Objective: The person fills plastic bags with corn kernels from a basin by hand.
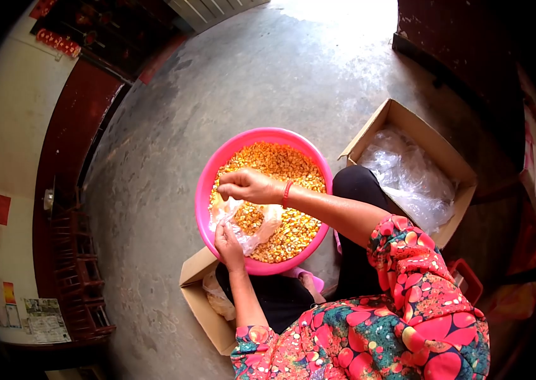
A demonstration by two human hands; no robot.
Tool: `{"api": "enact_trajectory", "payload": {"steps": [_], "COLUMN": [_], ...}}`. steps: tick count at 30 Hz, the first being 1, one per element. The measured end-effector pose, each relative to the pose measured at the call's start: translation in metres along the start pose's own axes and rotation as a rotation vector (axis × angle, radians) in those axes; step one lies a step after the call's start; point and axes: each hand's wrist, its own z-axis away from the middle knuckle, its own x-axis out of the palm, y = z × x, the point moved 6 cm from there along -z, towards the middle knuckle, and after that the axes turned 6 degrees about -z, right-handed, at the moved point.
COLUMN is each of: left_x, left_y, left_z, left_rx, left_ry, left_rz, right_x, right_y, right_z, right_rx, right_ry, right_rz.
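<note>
A round pink basin (201, 190) full of loose yellow-orange corn kernels (293, 168) sits in front of me. Over the kernels lies a clear plastic bag (271, 220), crumpled; whether kernels are inside it is hard to tell. My left hand (230, 248) pinches the bag's near-left edge at the basin rim. Above the bag's far-left part is my right hand (250, 185), with a red bracelet (287, 193) at its wrist. Its fingers are curled downward and closed, and what they hold is hidden.
At the right is an open cardboard box (454, 158) with thin clear plastic bags (407, 171). Another cardboard box (198, 269), partly under my left arm, holds a filled plastic bag (218, 299). Stacked wooden stools (78, 266) line the left wall. The floor (147, 190) is concrete.
</note>
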Motion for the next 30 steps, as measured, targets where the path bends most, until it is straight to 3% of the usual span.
{"api": "enact_trajectory", "payload": {"steps": [2, 4, 9, 11, 12, 14, 16, 17, 18, 20, 24, 26, 30], "left_x": [0.0, 0.003, 0.005, 0.003, 0.003, 0.002, -0.001, -0.001, -0.001, -0.001, 0.0, 0.0, -0.001], "left_y": [-0.004, 0.005, 0.012, 0.008, 0.006, -0.001, -0.002, -0.004, -0.005, -0.006, 0.001, -0.003, -0.007], "left_z": [-0.002, 0.0, 0.003, 0.003, 0.002, 0.0, -0.001, -0.001, -0.001, -0.001, 0.001, 0.0, -0.001], "left_rx": [-0.03, 0.0, -0.055, -0.048, -0.041, -0.006, 0.029, 0.011, -0.006, 0.014, 0.021, 0.021, 0.006], "left_ry": [-0.057, -0.041, -0.068, -0.065, -0.063, -0.03, 0.005, -0.014, -0.034, -0.013, 0.013, 0.017, 0.027], "left_rz": [0.011, 0.004, 0.029, 0.023, 0.019, 0.001, -0.015, -0.006, 0.002, 0.003, -0.005, -0.017, 0.013], "right_x": [0.009, 0.024, 0.029, 0.031, 0.03, 0.029, 0.022, 0.011, 0.004, -0.028, -0.082, -0.089, -0.083], "right_y": [-0.01, 0.016, 0.038, 0.038, 0.034, 0.026, 0.011, -0.01, -0.001, 0.009, 0.022, 0.046, 0.093], "right_z": [0.004, 0.008, 0.018, 0.019, 0.019, 0.018, 0.015, 0.015, 0.004, 0.003, 0.008, 0.01, 0.026], "right_rx": [-0.105, -0.068, -0.04, -0.33, -0.329, -0.129, -0.1, -0.245, -0.16, -0.116, 0.044, 0.222, 0.35], "right_ry": [-0.036, -0.052, -0.132, -0.093, -0.093, -0.202, -0.183, -0.087, -0.031, 0.239, 0.485, 0.348, 0.182], "right_rz": [0.301, 0.119, 0.486, 0.576, 0.576, 0.445, 0.339, 0.528, 0.239, 0.055, 0.544, 0.786, 1.09]}}
